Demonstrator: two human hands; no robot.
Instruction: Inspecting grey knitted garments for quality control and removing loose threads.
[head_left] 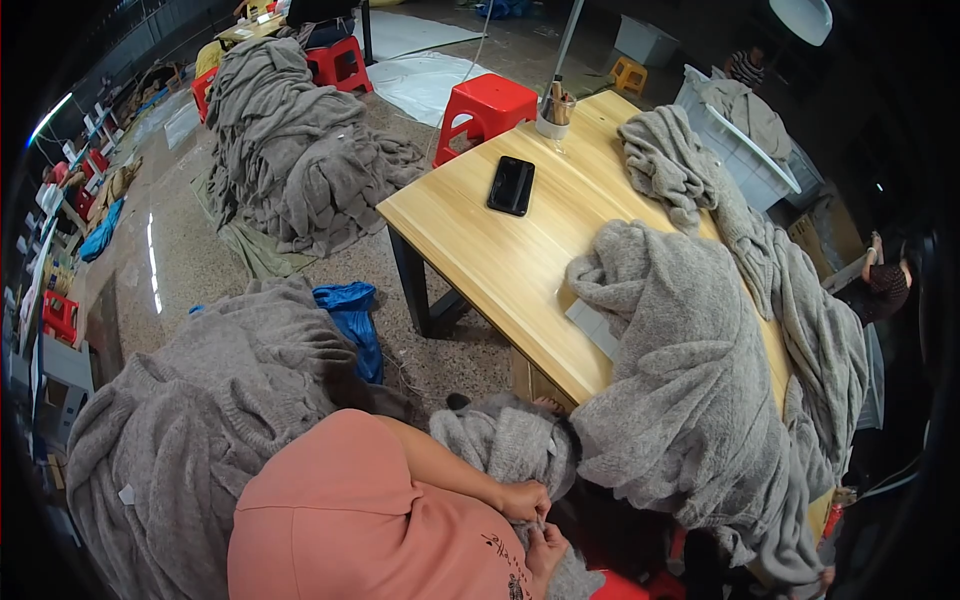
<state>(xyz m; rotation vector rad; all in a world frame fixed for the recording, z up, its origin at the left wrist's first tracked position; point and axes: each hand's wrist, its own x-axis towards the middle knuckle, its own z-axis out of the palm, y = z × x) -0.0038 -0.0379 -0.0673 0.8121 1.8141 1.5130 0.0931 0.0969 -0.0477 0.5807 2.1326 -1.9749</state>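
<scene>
My left hand [525, 499] and my right hand [545, 552] are close together at the lower middle, beside my pink top. The fingers of both are pinched together on the edge of a grey knit garment [515, 440], which lies bunched over my lap. Part of the right hand is hidden by my body. Whether a small tool or thread is between the fingertips is too small to tell.
Grey knit garments [690, 370] drape over the wooden table [460, 210]. A black phone [511, 186] and a cup of tools [555, 117] are on it. Garment heaps [200, 420] lie at left. Beyond are a red stool [485, 110] and a white bin [735, 130].
</scene>
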